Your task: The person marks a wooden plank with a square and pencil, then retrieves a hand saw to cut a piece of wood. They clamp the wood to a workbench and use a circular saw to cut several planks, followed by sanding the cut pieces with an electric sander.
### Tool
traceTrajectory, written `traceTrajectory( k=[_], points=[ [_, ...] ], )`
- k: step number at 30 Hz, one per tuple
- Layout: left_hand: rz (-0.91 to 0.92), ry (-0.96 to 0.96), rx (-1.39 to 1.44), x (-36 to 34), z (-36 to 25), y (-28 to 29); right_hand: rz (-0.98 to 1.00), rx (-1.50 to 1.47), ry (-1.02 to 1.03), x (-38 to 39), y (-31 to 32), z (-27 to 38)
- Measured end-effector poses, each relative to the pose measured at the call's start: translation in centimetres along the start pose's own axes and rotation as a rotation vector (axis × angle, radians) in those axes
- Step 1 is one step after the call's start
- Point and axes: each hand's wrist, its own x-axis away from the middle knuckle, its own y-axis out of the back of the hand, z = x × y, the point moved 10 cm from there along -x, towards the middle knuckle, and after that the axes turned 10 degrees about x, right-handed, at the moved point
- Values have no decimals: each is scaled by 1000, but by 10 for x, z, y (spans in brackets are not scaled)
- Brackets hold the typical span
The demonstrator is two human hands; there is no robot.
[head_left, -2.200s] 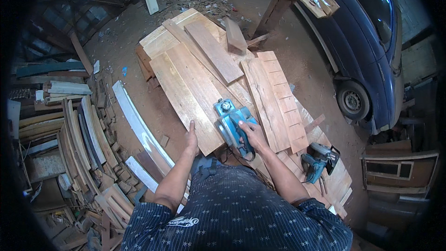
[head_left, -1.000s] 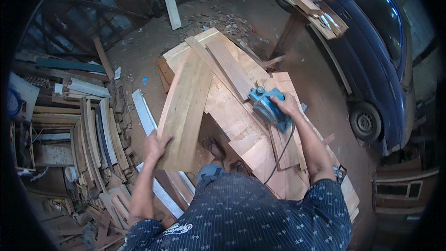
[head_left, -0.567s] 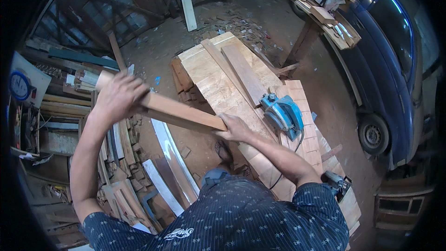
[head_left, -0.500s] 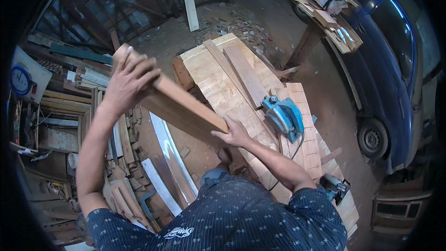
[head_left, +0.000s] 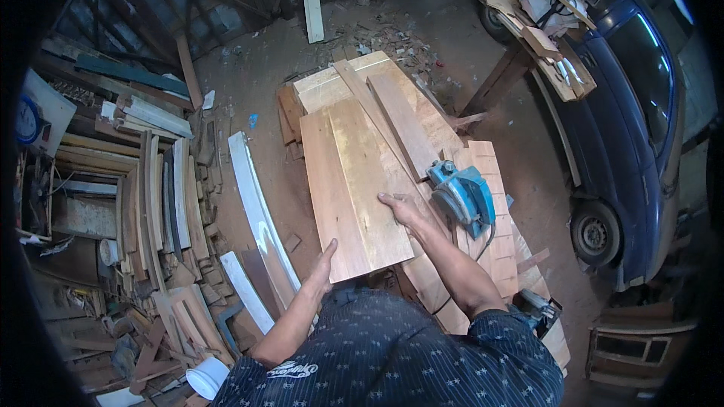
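My left hand (head_left: pixel 325 265) grips the lower left edge of a wide wooden board (head_left: pixel 339 173), thumb on top. My right hand (head_left: pixel 401 207) grips its right edge, thumb on the face. The board lies face up over a makeshift wooden workbench (head_left: pixel 400 74). A blue electric planer (head_left: pixel 467 202) sits to the right of my right hand, its cord running toward me. A narrower plank (head_left: pixel 396 120) lies beside the board, and a blue-and-black saw (head_left: pixel 535 307) is partly hidden by my right sleeve.
Stacked offcuts and strips (head_left: pixel 136 211) crowd the left. Long white boards (head_left: pixel 256 203) lie on the floor beside the bench. A blue vehicle (head_left: pixel 633 181) stands at right, near a post topped with loose boards (head_left: pixel 543 41). A wooden frame (head_left: pixel 633 354) lies lower right.
The board has turned from a raised, edge-up slant to flat and lengthwise. My left hand moved down to its near end, my right along its edge. Earlier, my right hand let go of the planer.
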Motion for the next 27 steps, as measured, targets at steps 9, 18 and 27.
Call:
traceTrajectory(
  k=[9, 18, 27],
  points=[
    [9, -107, -73, 47, -113, -97, -154, 294, 130, 1, 64, 67],
    [229, -230, 4, 68, -245, -173, -855, 907, 315, 132, 277, 74],
    [382, -174, 134, 62, -259, -185, -305, 484, 207, 97, 250, 21]
  ],
)
